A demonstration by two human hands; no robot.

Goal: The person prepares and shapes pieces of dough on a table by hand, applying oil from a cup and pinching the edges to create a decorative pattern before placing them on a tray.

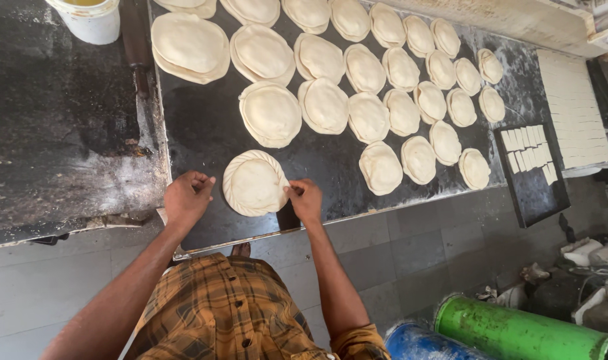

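Dough round (pixel 254 183) with a crimped, rope-like rim lies flat on the dark, flour-dusted worktop (pixel 204 133), at its near edge and just in front of you. Your right hand (pixel 306 200) sits at the round's right rim, thumb and fingertips pressed together on the edge of the dough, pinching it. Your left hand (pixel 187 198) rests just beside the round's left rim, fingers curled loosely inward; you cannot tell from this view whether they touch the dough or hold anything.

Beyond the round, many plain dough rounds (pixel 324 105) lie in rows across the worktop, larger ones to the left, smaller ones toward the far right; several overlap at their edges. A white bucket (pixel 89 19) stands at the far left corner on the neighbouring dark slab (pixel 57 120). To the right, a small black tray (pixel 534 190) carries pale rectangular pieces (pixel 529 148), and a larger sheet of cut pale squares (pixel 574 110) lies past it. Down on the grey tiled floor (pixel 410 253), a green cylinder (pixel 517 330) and a blue cylinder (pixel 417 343) lie side by side near your right elbow.
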